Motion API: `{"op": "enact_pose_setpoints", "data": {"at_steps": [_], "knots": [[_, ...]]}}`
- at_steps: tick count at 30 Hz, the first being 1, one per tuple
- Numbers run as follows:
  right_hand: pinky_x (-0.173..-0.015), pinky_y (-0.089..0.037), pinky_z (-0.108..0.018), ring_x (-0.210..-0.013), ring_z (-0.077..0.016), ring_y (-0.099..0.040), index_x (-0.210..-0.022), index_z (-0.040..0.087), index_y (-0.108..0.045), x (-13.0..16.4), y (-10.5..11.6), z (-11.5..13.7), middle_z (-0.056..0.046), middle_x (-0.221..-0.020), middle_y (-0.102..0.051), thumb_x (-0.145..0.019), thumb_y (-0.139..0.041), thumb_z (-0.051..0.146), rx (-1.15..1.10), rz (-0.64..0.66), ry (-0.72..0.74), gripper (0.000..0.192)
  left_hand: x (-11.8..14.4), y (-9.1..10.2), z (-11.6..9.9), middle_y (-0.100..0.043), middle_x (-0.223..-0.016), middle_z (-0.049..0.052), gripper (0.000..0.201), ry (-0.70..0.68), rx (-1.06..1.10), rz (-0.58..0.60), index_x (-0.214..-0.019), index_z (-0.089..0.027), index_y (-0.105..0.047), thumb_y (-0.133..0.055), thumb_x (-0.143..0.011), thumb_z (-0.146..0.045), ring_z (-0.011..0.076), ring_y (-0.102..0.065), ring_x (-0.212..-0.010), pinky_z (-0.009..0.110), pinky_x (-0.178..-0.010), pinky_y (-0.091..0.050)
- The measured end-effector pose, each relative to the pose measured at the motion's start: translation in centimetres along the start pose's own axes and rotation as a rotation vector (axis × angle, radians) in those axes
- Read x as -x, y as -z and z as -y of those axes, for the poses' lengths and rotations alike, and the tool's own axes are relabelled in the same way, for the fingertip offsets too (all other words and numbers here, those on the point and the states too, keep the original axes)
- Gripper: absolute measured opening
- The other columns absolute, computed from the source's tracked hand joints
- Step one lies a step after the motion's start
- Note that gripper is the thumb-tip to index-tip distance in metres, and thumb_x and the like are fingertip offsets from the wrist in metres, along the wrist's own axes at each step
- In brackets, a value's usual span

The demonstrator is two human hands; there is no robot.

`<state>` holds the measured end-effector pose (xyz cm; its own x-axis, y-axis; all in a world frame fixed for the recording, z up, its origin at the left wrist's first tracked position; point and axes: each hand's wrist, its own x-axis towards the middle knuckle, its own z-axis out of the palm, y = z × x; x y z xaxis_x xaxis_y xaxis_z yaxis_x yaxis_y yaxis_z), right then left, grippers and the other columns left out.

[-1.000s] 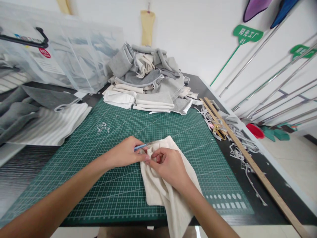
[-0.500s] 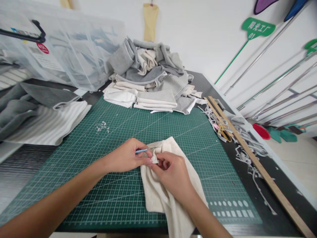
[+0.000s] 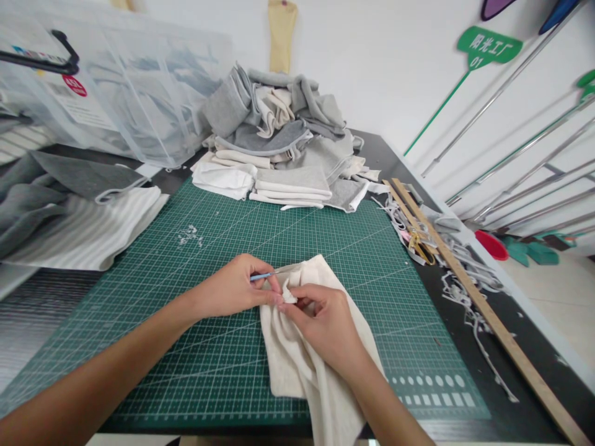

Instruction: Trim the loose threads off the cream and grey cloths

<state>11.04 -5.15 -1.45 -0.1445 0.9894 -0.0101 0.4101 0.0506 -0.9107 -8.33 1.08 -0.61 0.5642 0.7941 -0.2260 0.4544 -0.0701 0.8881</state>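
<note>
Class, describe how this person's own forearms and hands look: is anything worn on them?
The left hand and right hand are ungloved, with no ring or bracelet visible. The left forearm and right forearm are bare to the picture's edge, with no sleeve, watch or clear marking showing. The fingernails are too small to judge.

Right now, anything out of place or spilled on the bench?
Yes: small white scraps litter the mat, and tangled grey strips sprawl around the slat at right, rather than gathered up. The cream cloth overhangs the near edge.
</note>
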Motion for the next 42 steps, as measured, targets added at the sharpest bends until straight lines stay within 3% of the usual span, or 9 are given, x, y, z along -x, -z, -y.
{"op": "enact_pose_setpoints", "data": {"at_steps": [6, 15, 18, 24, 26, 30, 34, 39, 42], "knots": [[-0.048, -0.038, -0.021, -0.052, -0.0099, -0.053, -0.083, 0.016, -0.077, -0.2, 0.5, 0.2, -0.001, -0.066, -0.068, -0.079, -0.072, 0.024, -0.111, 0.011, -0.021, 0.011, 0.1, 0.0, -0.1, -0.031, -0.054, -0.007, 0.024, -0.010, -0.031, -0.021, -0.075, -0.017, -0.075, -0.075, -0.075, -0.041, 0.0084, -0.024, -0.053, 0.023, -0.049, -0.017], [-0.049, -0.038, -0.021, -0.053, -0.0094, -0.051, -0.083, 0.016, -0.077, -0.2, 0.5, 0.5, -0.002, -0.068, -0.070, -0.084, -0.066, 0.025, -0.087, -0.045, 0.022, 0.015, 0.4, 0.0, 0.1, -0.070, -0.082, 0.004, 0.030, -0.070, 0.021, 0.061, -0.090, -0.016, -0.076, -0.063, -0.086, -0.042, 0.0162, -0.056, -0.073, 0.027, -0.068, -0.044], [-0.048, -0.039, -0.021, -0.052, -0.0100, -0.052, -0.082, 0.016, -0.076, 0.1, 0.5, 0.6, -0.003, -0.067, -0.069, -0.083, -0.065, 0.024, -0.036, -0.104, 0.040, 0.014, 0.9, 0.9, -0.4, -0.070, -0.090, 0.004, 0.032, -0.072, 0.025, 0.095, -0.104, -0.019, -0.074, -0.061, -0.087, -0.043, 0.0174, -0.058, -0.079, 0.027, -0.070, -0.045], [-0.045, -0.038, -0.021, -0.047, -0.0095, -0.050, -0.078, 0.016, -0.075, 0.3, 0.4, 0.5, -0.001, -0.060, -0.066, -0.083, -0.065, 0.026, -0.013, -0.140, 0.022, 0.015, 3.0, 2.0, -1.5, -0.049, -0.062, -0.004, 0.042, -0.025, 0.035, -0.013, -0.125, -0.026, -0.063, -0.052, -0.093, -0.052, 0.0117, -0.042, -0.056, 0.021, -0.049, -0.030], [-0.043, -0.036, -0.021, -0.046, -0.0093, -0.049, -0.078, 0.017, -0.075, 0.3, 0.4, 0.4, 0.000, -0.059, -0.065, -0.083, -0.065, 0.028, -0.018, -0.153, 0.011, 0.016, 4.2, 0.9, -1.7, -0.052, -0.064, -0.002, 0.043, 0.027, 0.071, -0.116, -0.123, -0.028, -0.063, -0.045, -0.095, -0.054, 0.0133, -0.048, -0.060, 0.022, -0.052, -0.036], [-0.043, -0.036, -0.021, -0.046, -0.0094, -0.050, -0.079, 0.018, -0.076, 0.4, 0.4, 0.4, 0.000, -0.060, -0.066, -0.082, -0.066, 0.026, -0.030, -0.156, 0.027, 0.013, 6.2, -3.1, -1.8, -0.067, -0.100, 0.002, 0.038, 0.117, 0.059, -0.413, -0.122, -0.031, -0.063, -0.049, -0.094, -0.053, 0.0213, -0.061, -0.100, 0.029, -0.087, -0.048], [-0.042, -0.036, -0.020, -0.045, -0.0093, -0.050, -0.075, 0.019, -0.074, 0.5, 0.3, 0.4, 0.001, -0.055, -0.062, -0.081, -0.068, 0.025, -0.036, -0.186, 0.040, 0.011, 7.2, -7.1, -1.1, -0.068, -0.085, 0.004, 0.047, 0.237, 0.178, -0.594, -0.128, -0.031, -0.059, -0.049, -0.091, -0.058, 0.0266, -0.063, -0.098, 0.034, -0.079, -0.053], [-0.042, -0.039, -0.020, -0.045, -0.0089, -0.051, -0.077, 0.020, -0.074, 0.7, 0.3, 0.4, 0.002, -0.056, -0.061, -0.081, -0.068, 0.023, -0.014, -0.204, 0.073, 0.008, 7.3, -9.8, -0.7, -0.050, -0.050, -0.001, 0.051, 0.253, 0.298, -0.594, -0.129, -0.026, -0.061, -0.046, -0.093, -0.058, 0.0253, -0.062, -0.069, 0.036, -0.066, -0.054], [-0.042, -0.039, -0.019, -0.045, -0.0087, -0.051, -0.077, 0.020, -0.074, 0.7, 0.3, 0.5, 0.002, -0.057, -0.062, -0.082, -0.068, 0.022, -0.011, -0.203, 0.092, 0.007, 6.8, -10.5, -1.1, -0.064, -0.063, 0.002, 0.047, 0.205, 0.320, -0.584, -0.127, -0.025, -0.064, -0.048, -0.094, -0.054, 0.0246, -0.066, -0.074, 0.036, -0.072, -0.057]]}}
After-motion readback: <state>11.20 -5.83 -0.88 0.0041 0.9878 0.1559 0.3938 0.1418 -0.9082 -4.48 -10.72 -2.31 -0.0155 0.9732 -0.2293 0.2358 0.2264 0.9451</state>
